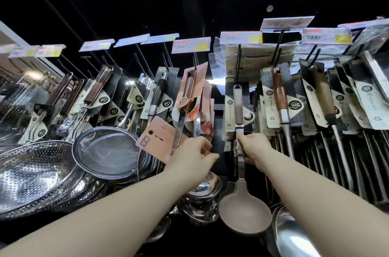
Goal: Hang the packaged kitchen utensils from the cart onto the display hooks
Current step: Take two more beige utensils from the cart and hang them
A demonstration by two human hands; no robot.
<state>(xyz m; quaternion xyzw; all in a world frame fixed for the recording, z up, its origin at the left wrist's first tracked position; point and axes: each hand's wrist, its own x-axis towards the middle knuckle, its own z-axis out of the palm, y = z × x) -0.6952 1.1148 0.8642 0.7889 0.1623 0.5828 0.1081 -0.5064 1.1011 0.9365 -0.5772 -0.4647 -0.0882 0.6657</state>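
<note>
My right fingers [250, 160] are wrapped tight round the steel shaft of the dusty pink-brown silicone ladle [244, 212]. It hangs in the middle of the display, its smooth round bowl low and near me. Its handle loop is up at the tip of a thin black wire hook [238, 67]. From here the loop looks threaded on, though I cannot be sure it is fully seated, and the right hand [255, 148] has not let go. My left hand [192, 154], just to the left, has its fingers curled. As best I can judge they pinch the foot of a salmon-pink carded utensil [155, 141], which sits tilted with its hang hole empty, so that one is not yet hung. The cart is out of view, so I cannot say how much stock is left. A matte cream-and-black backing card [229, 113] sits behind the ladle's handle. Further right hang wood-handled steel utensils [280, 92] on similar cards, closely packed. To the left lie round fine-mesh steel strainers [109, 151] and a glossy perforated steel colander [35, 172]. Clear plastic price tags [241, 37] cap the hooks at the far edge.
</note>
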